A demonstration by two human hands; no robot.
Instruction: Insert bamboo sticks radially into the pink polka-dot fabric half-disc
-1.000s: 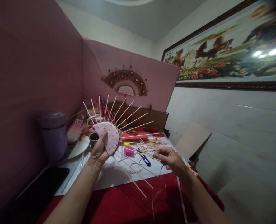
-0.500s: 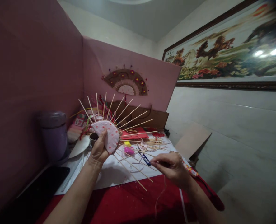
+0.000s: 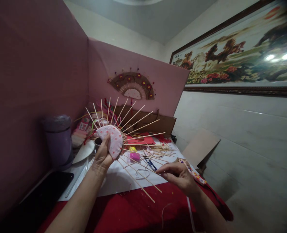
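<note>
Fan frame (image 3: 112,143) is off the worktop, held above the white sheet (image 3: 110,184), left of centre: spotted half-disc with bare sticks (image 3: 139,136) radiating up and right.

Risks, my read: sideways pull at a stick tip could lever that stick loose at the disc, long lever on a small root. Dropping or twisting the frame could catch the lower sticks on the blue-handled snips (image 3: 150,164) or the pink packet (image 3: 134,157), both on the sheet behind them. Thin strand (image 3: 162,215) over the red cloth (image 3: 126,213), toward the near edge, could tangle if dragged through the sticks.

Left hand (image 3: 104,156): forearm up from the near edge, thumb flat on the disc face, fingers behind, closed firmly on it.

Right hand (image 3: 178,174): in from the near right corner, palm down-ish, thumb and index nearly meeting at a lower stick's tip, other fingers curled. Can't tell if they grip stick, strand or nothing.
</note>
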